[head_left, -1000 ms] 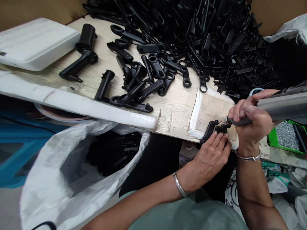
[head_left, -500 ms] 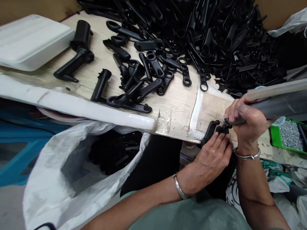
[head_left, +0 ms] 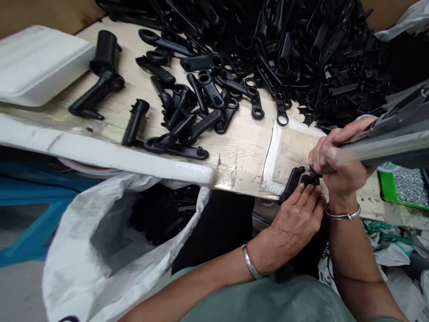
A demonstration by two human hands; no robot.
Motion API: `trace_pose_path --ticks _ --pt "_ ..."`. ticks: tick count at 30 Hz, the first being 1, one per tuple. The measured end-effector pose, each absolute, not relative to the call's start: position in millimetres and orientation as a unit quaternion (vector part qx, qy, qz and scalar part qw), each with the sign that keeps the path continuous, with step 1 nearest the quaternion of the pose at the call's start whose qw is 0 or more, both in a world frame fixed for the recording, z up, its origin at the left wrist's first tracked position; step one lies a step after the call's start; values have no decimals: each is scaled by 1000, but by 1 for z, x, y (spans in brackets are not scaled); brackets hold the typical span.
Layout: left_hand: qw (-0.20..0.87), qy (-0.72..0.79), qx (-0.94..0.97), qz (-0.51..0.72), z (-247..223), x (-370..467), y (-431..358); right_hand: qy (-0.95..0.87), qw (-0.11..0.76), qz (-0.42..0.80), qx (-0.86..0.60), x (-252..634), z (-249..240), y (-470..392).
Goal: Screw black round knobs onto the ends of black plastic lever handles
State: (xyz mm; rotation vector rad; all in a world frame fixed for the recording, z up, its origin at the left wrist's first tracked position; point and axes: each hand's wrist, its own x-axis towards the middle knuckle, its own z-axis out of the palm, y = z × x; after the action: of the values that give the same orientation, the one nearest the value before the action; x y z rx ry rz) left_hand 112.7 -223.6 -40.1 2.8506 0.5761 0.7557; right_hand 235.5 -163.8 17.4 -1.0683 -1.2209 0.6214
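My right hand (head_left: 346,167) is wrapped round a grey electric screwdriver (head_left: 395,147), whose body runs off to the right edge. Its tip meets a black plastic part (head_left: 310,180) at the near edge of the work pad (head_left: 291,154). Fingers of my left hand (head_left: 298,217) press on that same black plastic part from the near side and cover much of it. A black arm of plastic (head_left: 291,184) sticks out left of my fingertips; whether it belongs to the same piece I cannot tell.
A large heap of black plastic parts (head_left: 301,53) fills the back, with several loose ones to its left. A green tray of screws (head_left: 410,185) sits at the right. A white box (head_left: 43,58) stands far left. Below the table edge hangs a white sack (head_left: 80,250) with black parts inside.
The screwdriver's body has tilted and twisted in my right hand, its tip staying at the part. My left hand keeps its place. The view has shifted slightly.
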Motion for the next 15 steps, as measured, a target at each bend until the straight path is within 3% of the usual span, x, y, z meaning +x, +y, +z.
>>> trace_pose_path --ticks 6,15 --pt "76 194 951 230 -44 115 -222 -530 664 220 -480 235 21 -173" --pt "100 178 943 262 -57 122 -216 -415 777 86 -466 236 57 -209"
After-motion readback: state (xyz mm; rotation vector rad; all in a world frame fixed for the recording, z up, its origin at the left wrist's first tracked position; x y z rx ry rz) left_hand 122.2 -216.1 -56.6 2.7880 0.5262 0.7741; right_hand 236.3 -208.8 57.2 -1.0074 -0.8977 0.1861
